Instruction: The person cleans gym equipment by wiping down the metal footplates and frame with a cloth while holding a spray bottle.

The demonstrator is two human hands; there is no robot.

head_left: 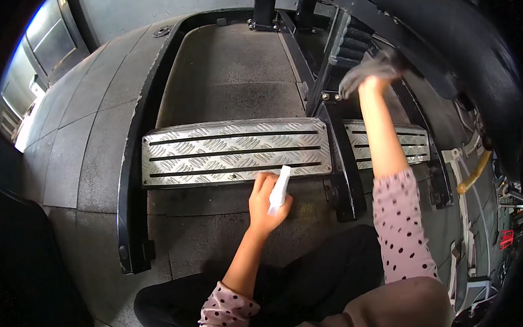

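Down at the foot of the machine: two bare forearms reach over a black metal frame (128, 191), spotted sleeves pushed up, dark-trousered legs folded just behind.
Left hand (259, 205): wrist low, forearm angled forward, fingers curled round a white nozzle-shaped thing (279, 189), so yeah, it's grasping that.
White nozzle thing: narrow end points forward and a touch right, near the plate's close edge; can't tell if they touch.
Right hand (376, 85): arm stretched nearly straight, way further out than the left. It's got hold of a grey cloth (359, 76), though the fingers are lost in blur, so no idea how tight.
Grey cloth: right by the upright post with the ribbed dark part; can't tell if it's rubbing on anything.
Big tread plate (235, 146): patterned metal, three dark strips, near edge just ahead of the left knuckles.
Small tread plate (420, 136): past the middle rail (343, 175), right forearm crossing over it.
Tight side: the right hand, tbh. Post on one side, big black pad (470, 46) overhanging on the other.
Roomy side: the left hand, with dark matting between it and both rails.
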